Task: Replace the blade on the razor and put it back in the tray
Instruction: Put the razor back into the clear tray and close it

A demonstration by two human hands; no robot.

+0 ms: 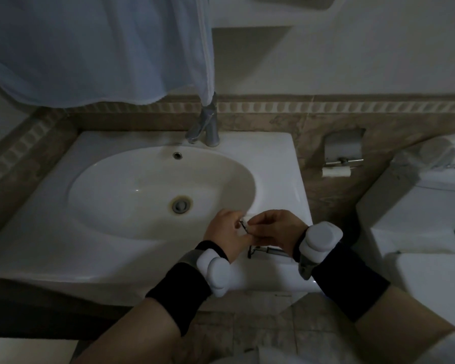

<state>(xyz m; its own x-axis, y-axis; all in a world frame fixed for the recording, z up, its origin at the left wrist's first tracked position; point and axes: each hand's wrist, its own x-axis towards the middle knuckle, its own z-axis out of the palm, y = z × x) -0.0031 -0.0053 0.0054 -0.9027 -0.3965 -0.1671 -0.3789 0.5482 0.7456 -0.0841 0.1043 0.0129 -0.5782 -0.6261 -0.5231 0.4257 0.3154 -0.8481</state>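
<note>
- Razor (267, 251): a dark-handled razor lies on the flat right rim of the sink (281, 164), its head pointing left, its handle running right and passing under the right wrist.
- It sits just below and nearer the person than both hands, touching neither as far as the view shows.
- Left hand (226, 229): raised over the rim at the basin's right edge, fingers curled inward and meeting the other hand's fingertips.
- Right hand (276, 228): directly across from the left, fingers bent and drawn together towards the same spot.
- Between the fingertips of both hands is a small piece (243, 225), pale with a dark thin part; it is too small and dim to tell whether it is a blade cartridge, or which hand actually pinches it.
- Each wrist carries a white device on a strap, above a dark cuff.
- A faucet (208, 127) stands at the back of the sink; a pale blue towel (95, 48) hangs above it.
</note>
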